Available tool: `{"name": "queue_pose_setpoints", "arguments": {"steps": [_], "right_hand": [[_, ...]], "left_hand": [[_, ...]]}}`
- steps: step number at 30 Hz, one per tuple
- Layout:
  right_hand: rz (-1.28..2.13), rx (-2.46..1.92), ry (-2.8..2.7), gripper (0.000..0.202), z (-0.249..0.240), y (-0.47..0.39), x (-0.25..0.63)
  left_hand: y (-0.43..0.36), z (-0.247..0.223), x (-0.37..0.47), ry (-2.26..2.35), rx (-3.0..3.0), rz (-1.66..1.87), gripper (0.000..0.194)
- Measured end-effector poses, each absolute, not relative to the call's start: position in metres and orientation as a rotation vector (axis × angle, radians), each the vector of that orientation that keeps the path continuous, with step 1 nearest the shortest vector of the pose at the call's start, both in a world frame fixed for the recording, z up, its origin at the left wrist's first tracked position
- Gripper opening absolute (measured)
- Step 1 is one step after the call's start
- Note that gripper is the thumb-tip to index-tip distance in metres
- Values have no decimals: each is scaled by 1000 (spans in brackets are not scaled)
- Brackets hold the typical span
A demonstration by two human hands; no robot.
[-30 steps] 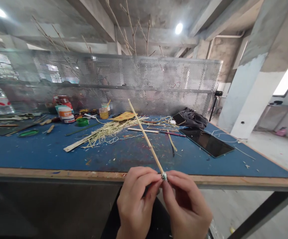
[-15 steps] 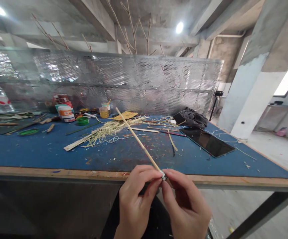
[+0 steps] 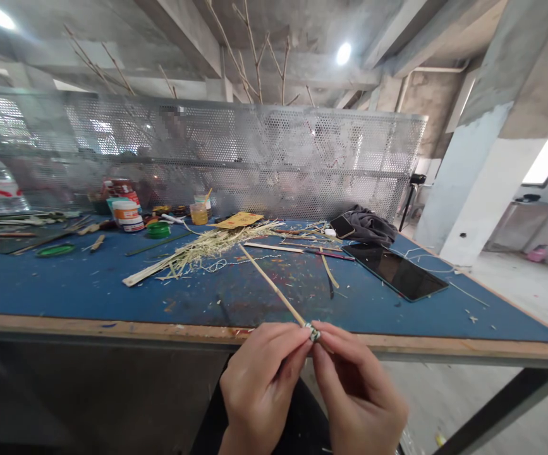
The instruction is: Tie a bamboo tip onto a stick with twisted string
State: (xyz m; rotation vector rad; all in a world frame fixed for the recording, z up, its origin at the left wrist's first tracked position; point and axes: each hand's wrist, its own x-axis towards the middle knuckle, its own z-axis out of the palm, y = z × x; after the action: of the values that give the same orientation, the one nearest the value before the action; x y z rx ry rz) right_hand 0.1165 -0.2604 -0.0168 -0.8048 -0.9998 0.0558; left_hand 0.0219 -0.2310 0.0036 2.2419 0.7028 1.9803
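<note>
The fingers of the left hand (image 3: 259,382) and right hand (image 3: 363,395) pinch a small green-and-white patterned piece (image 3: 312,333) at the near end of a slender pale stick (image 3: 274,287), close by the near edge of the table (image 3: 88,319). The fingertips hide much of the piece, so whether it wraps the stick or merely butts against it is hard to tell. A slack pinch is the likeliest trouble: the piece could slide or loosen, or drop past the table edge. Uneven pressure between the two hands might skew its pattern. The stick slants far and left, supported chiefly at its near end, so a small twist there would swing its far tip widely, perhaps into the loose string (image 3: 217,266) or the shredded strips (image 3: 198,251).
</note>
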Motion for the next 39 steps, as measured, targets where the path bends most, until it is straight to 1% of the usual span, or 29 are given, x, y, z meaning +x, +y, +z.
{"name": "queue_pose_setpoints", "arguments": {"steps": [5, 9, 14, 20, 23, 28, 35, 39], "right_hand": [[-7, -826, -1045, 27, -16, -261, 118], [-21, -842, -1123, 27, -15, -262, 122], [-25, -888, -1238, 29, -16, -261, 129], [25, -898, -1277, 27, -16, -261, 130], [95, -910, -1191, 24, -14, -261, 127], [235, -941, -1006, 15, -13, -261, 126], [375, -953, -829, 9, -15, -263, 126], [473, -909, -794, 8, -12, -263, 125]], "left_hand": [[-230, 3, 20, 681, 2237, 1981, 28], [-226, 8, 16, 646, 2132, 1859, 17], [-220, 10, 10, 668, 2088, 1759, 14], [-216, 11, 5, 705, 2026, 1614, 4], [-218, 12, 7, 735, 2047, 1602, 5], [-224, 11, 15, 772, 2209, 1708, 10], [-228, 6, 22, 769, 2288, 1632, 13], [-227, 6, 21, 842, 2369, 1743, 13]]}}
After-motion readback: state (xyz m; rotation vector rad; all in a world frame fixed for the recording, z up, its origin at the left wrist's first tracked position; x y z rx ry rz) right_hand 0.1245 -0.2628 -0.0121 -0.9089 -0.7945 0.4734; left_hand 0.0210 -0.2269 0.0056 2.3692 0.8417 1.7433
